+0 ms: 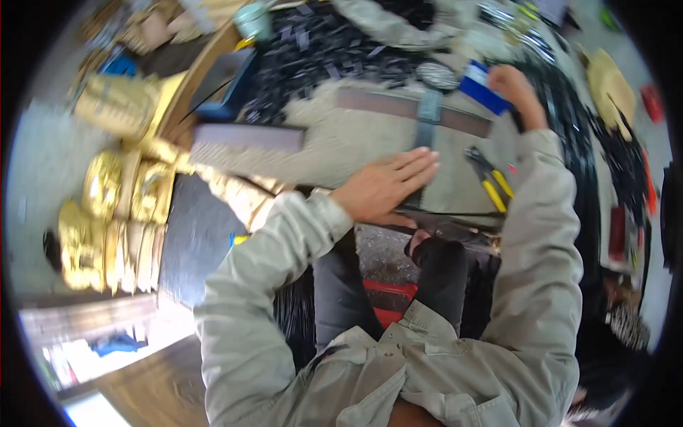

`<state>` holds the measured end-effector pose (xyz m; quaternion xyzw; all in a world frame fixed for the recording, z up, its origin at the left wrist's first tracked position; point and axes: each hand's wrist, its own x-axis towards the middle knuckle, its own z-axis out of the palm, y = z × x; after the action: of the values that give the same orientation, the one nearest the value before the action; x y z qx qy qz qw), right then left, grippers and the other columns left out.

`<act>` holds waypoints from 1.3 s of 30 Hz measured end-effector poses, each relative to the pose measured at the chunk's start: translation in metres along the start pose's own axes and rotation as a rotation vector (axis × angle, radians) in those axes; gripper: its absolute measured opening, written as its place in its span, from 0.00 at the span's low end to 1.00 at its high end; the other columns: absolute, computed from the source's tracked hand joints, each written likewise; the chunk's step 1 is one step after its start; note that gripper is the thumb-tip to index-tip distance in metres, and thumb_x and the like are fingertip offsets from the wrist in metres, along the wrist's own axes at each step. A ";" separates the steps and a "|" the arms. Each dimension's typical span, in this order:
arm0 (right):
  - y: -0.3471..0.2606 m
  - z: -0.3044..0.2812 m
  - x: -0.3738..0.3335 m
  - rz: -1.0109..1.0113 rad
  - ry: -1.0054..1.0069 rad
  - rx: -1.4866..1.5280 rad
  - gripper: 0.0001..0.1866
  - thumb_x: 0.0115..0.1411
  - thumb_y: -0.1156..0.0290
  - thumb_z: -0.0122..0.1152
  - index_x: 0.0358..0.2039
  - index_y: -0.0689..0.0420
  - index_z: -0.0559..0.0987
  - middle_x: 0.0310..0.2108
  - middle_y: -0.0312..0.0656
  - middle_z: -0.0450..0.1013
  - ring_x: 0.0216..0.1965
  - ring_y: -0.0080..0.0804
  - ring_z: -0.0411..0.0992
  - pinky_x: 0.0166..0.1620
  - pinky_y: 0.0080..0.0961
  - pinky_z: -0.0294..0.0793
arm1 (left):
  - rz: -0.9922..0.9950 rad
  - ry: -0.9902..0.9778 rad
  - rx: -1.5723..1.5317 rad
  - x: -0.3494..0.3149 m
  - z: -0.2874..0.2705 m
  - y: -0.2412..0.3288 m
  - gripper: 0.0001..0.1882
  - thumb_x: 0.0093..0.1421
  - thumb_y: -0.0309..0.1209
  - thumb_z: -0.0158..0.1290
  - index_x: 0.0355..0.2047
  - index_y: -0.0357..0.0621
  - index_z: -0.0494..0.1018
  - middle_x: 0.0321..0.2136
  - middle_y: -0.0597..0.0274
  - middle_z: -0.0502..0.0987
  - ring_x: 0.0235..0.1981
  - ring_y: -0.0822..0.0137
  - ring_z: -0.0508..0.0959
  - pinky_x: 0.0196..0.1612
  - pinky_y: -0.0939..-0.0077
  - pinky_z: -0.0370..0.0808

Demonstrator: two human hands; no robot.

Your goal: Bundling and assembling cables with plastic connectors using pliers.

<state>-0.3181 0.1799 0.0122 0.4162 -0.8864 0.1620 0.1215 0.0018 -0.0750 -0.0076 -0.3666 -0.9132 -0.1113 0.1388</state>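
Note:
My left hand (388, 186) lies flat, palm down, near the front edge of the work table (341, 160), its fingers stretched toward a dark strap (425, 135). The strap runs across a long brownish flat bar (377, 104), with a grey-blue block-like part (430, 107) where the two cross. Farther right, my right hand (514, 91) is closed at the end of a flat blue-and-white rectangular piece (484, 88), whose exact kind I cannot make out. Pliers with yellow handles (491, 181) rest below that hand. A second purplish-brown bar (249, 137) lies to the left.
Many small black pieces (320, 53) are heaped at the back, beside a blue bin (220, 85). A round shiny object (436, 75) sits behind the bar. Long black strips (565, 107) hang along the right. Gold packages (103, 185) stand at the left.

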 end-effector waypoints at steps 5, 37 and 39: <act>-0.010 -0.004 0.001 0.146 -0.049 0.265 0.03 0.44 0.81 0.55 0.21 0.58 0.74 0.21 0.38 0.71 0.25 0.26 0.69 0.31 0.23 0.68 | 0.001 0.031 -0.120 -0.004 -0.008 0.001 0.45 0.43 0.50 0.55 0.56 0.37 0.53 0.58 0.53 0.54 0.60 0.58 0.52 0.59 0.65 0.53; -0.138 0.007 -0.040 0.191 0.093 0.045 0.09 0.51 0.74 0.51 0.32 0.48 0.77 0.29 0.43 0.71 0.31 0.45 0.71 0.32 0.40 0.68 | -0.206 -0.116 0.007 0.031 -0.010 0.015 0.30 0.49 0.30 0.44 0.54 0.37 0.57 0.56 0.51 0.58 0.58 0.51 0.57 0.56 0.64 0.59; -0.137 0.007 -0.041 0.199 0.096 0.043 0.09 0.51 0.74 0.51 0.32 0.47 0.77 0.29 0.43 0.71 0.31 0.46 0.71 0.32 0.40 0.68 | -0.204 -0.116 0.004 0.032 -0.011 0.015 0.30 0.49 0.30 0.44 0.54 0.37 0.57 0.56 0.51 0.58 0.58 0.51 0.57 0.56 0.64 0.59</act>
<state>-0.1866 0.1231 0.0170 0.3206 -0.9129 0.2117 0.1380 -0.0080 -0.0468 0.0148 -0.2773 -0.9525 -0.1017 0.0745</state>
